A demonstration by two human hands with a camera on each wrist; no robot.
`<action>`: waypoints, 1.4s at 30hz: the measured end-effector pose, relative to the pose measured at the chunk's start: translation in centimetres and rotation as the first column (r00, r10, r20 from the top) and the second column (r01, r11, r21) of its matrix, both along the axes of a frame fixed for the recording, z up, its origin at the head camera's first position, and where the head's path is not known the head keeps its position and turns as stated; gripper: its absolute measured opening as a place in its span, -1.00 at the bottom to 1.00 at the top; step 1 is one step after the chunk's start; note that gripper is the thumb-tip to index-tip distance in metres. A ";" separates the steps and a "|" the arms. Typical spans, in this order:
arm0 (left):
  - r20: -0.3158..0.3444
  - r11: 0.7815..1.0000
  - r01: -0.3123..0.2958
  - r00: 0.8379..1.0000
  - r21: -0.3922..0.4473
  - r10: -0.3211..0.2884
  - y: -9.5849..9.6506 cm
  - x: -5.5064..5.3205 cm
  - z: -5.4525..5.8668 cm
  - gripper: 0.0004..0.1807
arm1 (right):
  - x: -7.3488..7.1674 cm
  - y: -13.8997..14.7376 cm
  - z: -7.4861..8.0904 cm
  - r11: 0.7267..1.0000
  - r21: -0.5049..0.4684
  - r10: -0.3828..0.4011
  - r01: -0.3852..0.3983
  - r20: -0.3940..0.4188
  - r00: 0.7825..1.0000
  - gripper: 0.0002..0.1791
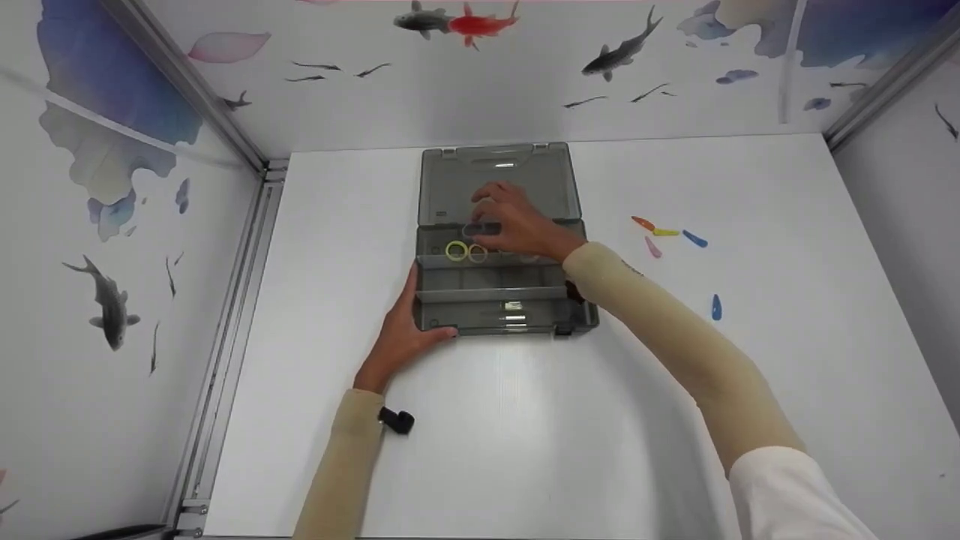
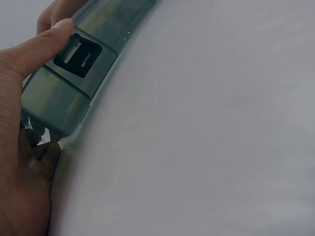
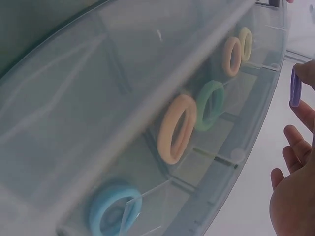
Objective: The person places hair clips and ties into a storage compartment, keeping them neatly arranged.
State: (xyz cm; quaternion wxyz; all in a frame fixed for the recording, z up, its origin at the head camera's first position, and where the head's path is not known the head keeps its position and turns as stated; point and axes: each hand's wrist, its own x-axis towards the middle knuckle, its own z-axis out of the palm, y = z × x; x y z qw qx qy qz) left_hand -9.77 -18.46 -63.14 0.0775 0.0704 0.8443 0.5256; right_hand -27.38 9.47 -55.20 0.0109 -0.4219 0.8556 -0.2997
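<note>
So we've got a grey see-through box (image 1: 491, 279) sitting open on the white table (image 1: 495, 427), lid (image 1: 499, 180) folded out on the far side. Our right hand (image 1: 517, 221) is over the far row, pinching a purple ring (image 3: 295, 87) between thumb and fingertips, other fingers loosely bent. Our left hand (image 1: 401, 334) grips the near left corner, thumb on the near wall beside a dark latch (image 2: 78, 55), fingers along the left side. Already in the far row: a yellow ring (image 1: 449, 258), a green ring (image 3: 201, 105), a blue ring (image 3: 98, 209) and a couple of peach ones. Biggest worry, we reckon, is that fingertip pinch: it's only on a sliver of a smooth-looking ring, so a small slip could drop it on a partition or in with a neighbour. Knuckles dipping into that row might also nudge the rings there, and the right forearm crosses the box's right end, so a low elbow could bump the wall. If the left hand pushes instead of just bracing, the whole box might slide. The hair clips (image 1: 666, 232) lie off to the right, apart from the box, though a careless sleeve sweep could scatter them.
</note>
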 end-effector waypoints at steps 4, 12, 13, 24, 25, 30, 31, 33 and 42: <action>-0.007 1.000 0.002 1.000 0.001 -0.002 -0.1 0.1 -0.1 0.51 | -0.1 -0.8 0.0 1.000 -0.002 0.025 -0.025 -0.005 1.000 -0.68; -0.010 1.000 0.005 1.000 0.018 -0.005 -0.1 0.0 0.0 0.52 | -0.2 -2.2 -0.6 0.998 0.016 0.060 -0.059 -0.024 0.998 -0.63; -0.010 1.000 0.004 1.000 0.020 -0.004 -0.1 0.0 0.0 0.52 | -0.2 -2.4 -0.6 0.998 0.022 0.060 -0.060 -0.024 0.998 -0.63; -0.008 1.000 0.001 1.000 0.027 -0.001 0.0 0.1 0.0 0.51 | -0.3 -4.4 -1.0 0.997 0.055 0.063 -0.062 -0.008 0.998 -0.64; -0.007 1.000 0.003 1.000 0.027 -0.003 0.0 0.1 0.0 0.50 | -0.3 -4.6 -1.0 0.996 0.058 0.063 -0.063 -0.003 0.998 -0.63; -0.013 1.000 0.010 1.000 0.015 -0.010 -0.1 0.0 -0.2 0.52 | -0.3 -5.4 -1.0 0.995 0.075 0.061 -0.061 0.010 0.998 -0.60; -0.015 1.000 0.010 1.000 0.013 -0.010 -0.1 0.0 -0.2 0.52 | -0.3 -5.6 -1.0 0.995 0.079 0.060 -0.061 0.011 0.998 -0.60; -0.017 1.000 0.008 1.000 0.011 -0.008 -0.1 0.0 -0.2 0.52 | -0.3 -5.9 -1.0 0.994 0.087 0.060 -0.061 0.014 0.998 -0.59; -0.019 1.000 -0.002 1.000 0.023 0.002 0.0 0.1 -0.3 0.51 | -0.1 -6.7 -0.9 0.995 0.076 0.057 -0.059 0.029 0.998 -0.60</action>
